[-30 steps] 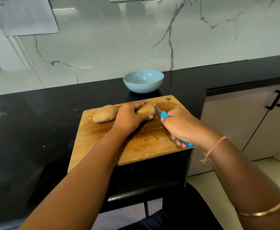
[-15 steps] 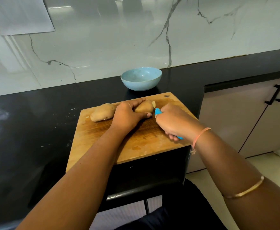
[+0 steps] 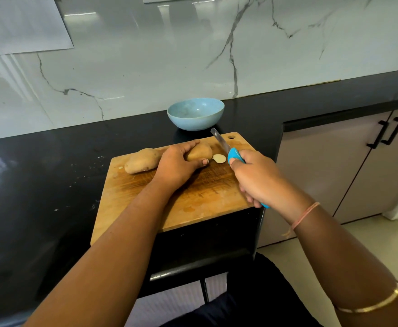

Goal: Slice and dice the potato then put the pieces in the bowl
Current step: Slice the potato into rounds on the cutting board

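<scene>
On the wooden cutting board (image 3: 193, 204) my left hand (image 3: 176, 165) grips a brown potato (image 3: 199, 151), fingers over its top and thumb at its near side. A thin pale slice (image 3: 219, 158) lies flat just right of the potato's cut end. My right hand (image 3: 255, 178) holds a knife by its blue handle (image 3: 234, 155); the blade (image 3: 219, 140) is lifted and points away toward the bowl, right of the slice. A second whole potato (image 3: 142, 160) lies at the board's left. The light blue bowl (image 3: 195, 113) stands behind the board with nothing visible inside.
The board sits on a black counter (image 3: 40, 185) whose near edge drops off right under the board's front. A marble wall rises behind the bowl. Grey cabinet doors with black handles (image 3: 385, 133) stand to the right, pale floor below.
The knife has come through the potato's right end and risen clear; a thin slice now lies on the board. My right hand moved slightly right and back. My left hand stays on the potato.
</scene>
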The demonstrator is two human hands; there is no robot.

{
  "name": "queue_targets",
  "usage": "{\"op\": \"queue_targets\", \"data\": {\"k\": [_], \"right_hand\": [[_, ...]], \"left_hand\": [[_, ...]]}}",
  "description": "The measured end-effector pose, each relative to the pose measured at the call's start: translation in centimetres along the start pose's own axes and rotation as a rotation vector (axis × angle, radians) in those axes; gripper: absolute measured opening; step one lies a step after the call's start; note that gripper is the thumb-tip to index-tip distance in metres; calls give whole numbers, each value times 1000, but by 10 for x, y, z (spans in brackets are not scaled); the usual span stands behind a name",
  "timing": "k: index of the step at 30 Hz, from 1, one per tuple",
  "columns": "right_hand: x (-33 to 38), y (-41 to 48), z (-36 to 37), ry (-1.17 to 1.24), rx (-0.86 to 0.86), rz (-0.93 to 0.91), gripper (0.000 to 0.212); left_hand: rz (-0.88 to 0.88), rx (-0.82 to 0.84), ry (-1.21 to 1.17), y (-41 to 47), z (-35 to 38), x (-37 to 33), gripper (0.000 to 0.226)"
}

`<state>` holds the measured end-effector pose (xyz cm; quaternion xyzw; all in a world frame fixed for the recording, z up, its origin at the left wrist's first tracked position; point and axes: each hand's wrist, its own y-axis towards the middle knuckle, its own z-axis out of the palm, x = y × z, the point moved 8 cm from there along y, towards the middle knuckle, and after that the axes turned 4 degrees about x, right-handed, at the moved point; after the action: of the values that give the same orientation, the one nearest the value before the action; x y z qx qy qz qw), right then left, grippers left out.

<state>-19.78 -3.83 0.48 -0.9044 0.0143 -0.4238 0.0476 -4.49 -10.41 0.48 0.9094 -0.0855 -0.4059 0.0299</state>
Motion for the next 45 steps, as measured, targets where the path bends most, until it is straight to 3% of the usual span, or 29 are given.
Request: {"op": "queue_targets", "data": {"k": [11,19,25,45], "right_hand": [[-1,6,17,-31,90,25,41],[-9,12,20,87,39,43,33],[-7,12,20,47,29,5,42],[-1,4,18,-26,9,-5,38]], "left_hand": [[-1,11,-17,-1,-2,-3,63],[-14,16,-42,-1,-2,-1,63],[-6,12,-47,-1,-3,-2,62],[-15,13,-49,0,-3,-1,63]]}}
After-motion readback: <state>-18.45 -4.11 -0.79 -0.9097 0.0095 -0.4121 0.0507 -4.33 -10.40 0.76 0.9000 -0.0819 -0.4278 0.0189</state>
